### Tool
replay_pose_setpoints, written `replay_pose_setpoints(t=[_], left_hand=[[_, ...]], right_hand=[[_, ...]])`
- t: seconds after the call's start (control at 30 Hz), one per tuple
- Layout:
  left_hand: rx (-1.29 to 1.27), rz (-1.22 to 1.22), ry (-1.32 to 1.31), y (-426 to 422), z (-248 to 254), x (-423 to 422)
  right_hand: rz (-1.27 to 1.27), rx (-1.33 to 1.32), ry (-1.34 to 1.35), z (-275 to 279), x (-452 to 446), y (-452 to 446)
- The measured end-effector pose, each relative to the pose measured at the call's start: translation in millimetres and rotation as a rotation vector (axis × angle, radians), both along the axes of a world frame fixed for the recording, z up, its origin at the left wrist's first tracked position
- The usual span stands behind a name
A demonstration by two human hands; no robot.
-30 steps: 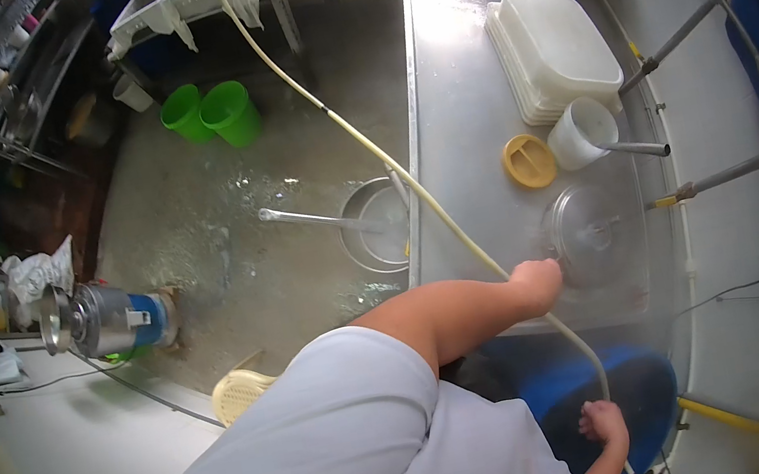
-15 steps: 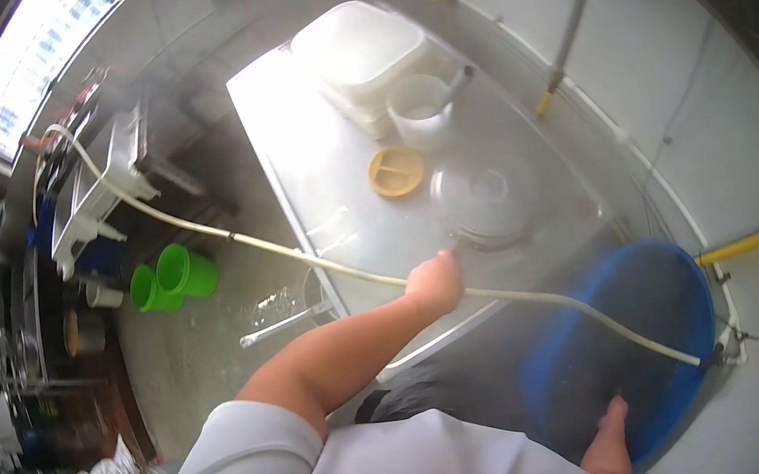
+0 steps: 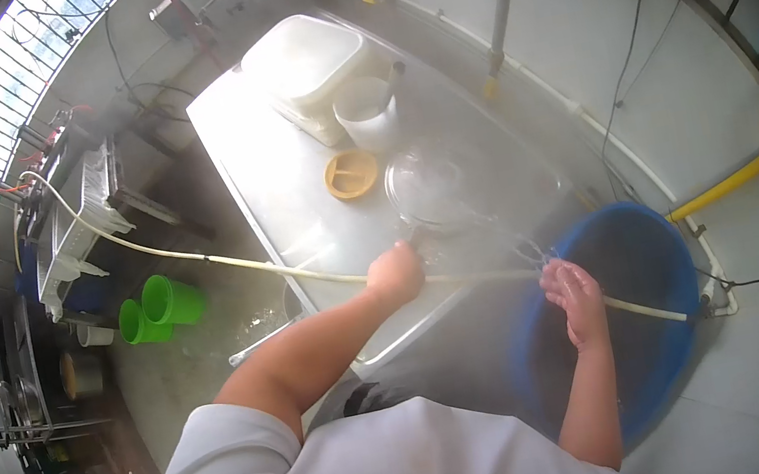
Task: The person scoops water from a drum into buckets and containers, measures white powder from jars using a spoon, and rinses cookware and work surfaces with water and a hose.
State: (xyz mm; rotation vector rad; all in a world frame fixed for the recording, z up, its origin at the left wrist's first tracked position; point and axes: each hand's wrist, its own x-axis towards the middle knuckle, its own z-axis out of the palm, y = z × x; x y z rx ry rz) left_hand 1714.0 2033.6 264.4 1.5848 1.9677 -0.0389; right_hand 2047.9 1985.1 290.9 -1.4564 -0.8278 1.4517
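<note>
My left hand [image 3: 394, 275] is closed at the near edge of a round, shiny pan [image 3: 437, 188] on the metal table [image 3: 290, 192]. Its fingers seem wrapped round the pan's short handle, mostly hidden by the hand. My right hand [image 3: 572, 292] is raised over the rim of a blue tub [image 3: 682, 255], wet, its fingers loosely curled and holding no object. Water [image 3: 529, 251] splashes off its fingertips toward the pan. A pale hose [image 3: 305, 272] runs past both hands, and its end hangs over the tub. Steam blurs the tub's contents.
On the table stand a stack of white lidded containers [image 3: 304, 57], a white jug [image 3: 369, 117] and a yellow round lid [image 3: 350, 174]. Green buckets [image 3: 172, 300] sit on the wet floor at left. A yellow pipe [image 3: 734, 172] runs along the right wall.
My right hand has come up out of the blue tub, scattering water toward the pan. My left hand stays at the pan's near edge. The whole view has shifted slightly.
</note>
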Motion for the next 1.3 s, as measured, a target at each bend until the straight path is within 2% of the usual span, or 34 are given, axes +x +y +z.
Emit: replay_pose_setpoints(t=[0.07,0.13,0.2,0.27,0.33,0.4,0.43,0.47,0.53,0.6,0.67,0.7,0.73,0.87,0.93,0.97,1.03,1.07,1.1,1.13,1.17,1.2,1.27,1.3], left_hand=[[0.001,0.027,-0.023,0.4,2.7,-0.2],[-0.001,0.023,-0.022,1.1,1.0,-0.9],[-0.002,0.026,-0.016,0.5,1.6,0.7],[-0.019,0.047,-0.025,1.0,7.1,1.3],[-0.017,0.046,-0.026,1.0,7.7,1.1],[-0.01,0.047,-0.022,1.1,9.5,1.7],[-0.024,0.048,-0.02,1.5,11.6,2.4],[-0.037,0.049,-0.018,2.0,14.3,3.5],[-0.017,0.037,-0.011,3.3,11.8,3.7],[-0.01,0.026,0.005,1.4,-0.6,2.3],[0.026,0.006,0.027,4.5,-17.6,-2.1],[0.062,-0.017,0.032,3.0,-22.0,-2.5],[0.059,-0.008,0.012,2.6,-19.1,-2.6],[0.03,0.015,-0.093,-1.7,14.3,-5.6],[0.111,-0.021,-0.159,-8.1,7.4,-11.1],[0.159,-0.023,-0.218,-10.7,6.1,-15.5],[0.136,-0.016,-0.32,-17.3,0.8,-26.8],[0.155,0.014,-0.323,-32.3,-14.8,-36.3],[0.169,-0.018,-0.348,-50.5,-32.1,-47.9],[0.183,-0.05,-0.372,-64.9,-43.9,-64.1],[0.214,-0.093,-0.396,-99.7,-24.9,-89.7],[0.243,-0.139,-0.415,-146.0,-8.6,-120.5],[0.181,0.004,-0.395,-222.8,-30.4,-185.8],[0.173,0.181,-0.439,-266.4,-37.2,-217.9]], right_hand=[[0.051,-0.039,-0.099,-21.9,33.7,-13.0],[0.19,-0.324,-0.317,-77.6,83.4,-41.3],[0.181,-0.503,-0.599,-121.0,120.6,-80.2],[-0.157,-0.56,-0.668,-216.5,172.9,-132.4],[-0.341,-0.616,-0.789,-269.5,200.9,-163.9],[-0.331,-0.66,-0.699,-272.9,195.8,-168.0],[-0.171,-0.596,-0.576,-271.5,197.3,-168.9],[-0.502,-0.529,0.137,-277.0,191.5,-157.7],[-0.146,-0.597,0.529,-240.1,160.8,-91.1],[0.239,-0.403,0.541,-90.7,74.6,-37.0],[0.335,-0.169,0.096,-45.0,18.6,-5.8],[0.362,0.095,-0.347,-27.9,-6.9,10.0],[0.37,0.31,-0.597,-14.5,-28.8,20.2],[0.496,0.392,-0.605,-1.2,-108.4,49.7],[0.586,0.327,-0.612,16.5,-160.7,42.3],[0.612,0.367,-0.617,4.7,-179.6,45.4],[0.543,0.375,-0.398,-38.1,-211.4,48.2],[0.559,0.273,-0.372,-18.8,-228.3,38.0],[0.59,0.286,-0.378,-31.0,-245.3,33.2],[0.543,0.36,-0.554,-63.7,-257.6,33.7],[0.487,0.438,-0.722,-87.5,-264.8,35.6],[0.554,0.466,-0.824,-99.2,-266.1,44.6],[0.611,0.482,-0.952,-114.6,-268.8,57.8],[0.599,0.467,-0.981,-120.6,-268.3,60.1]])
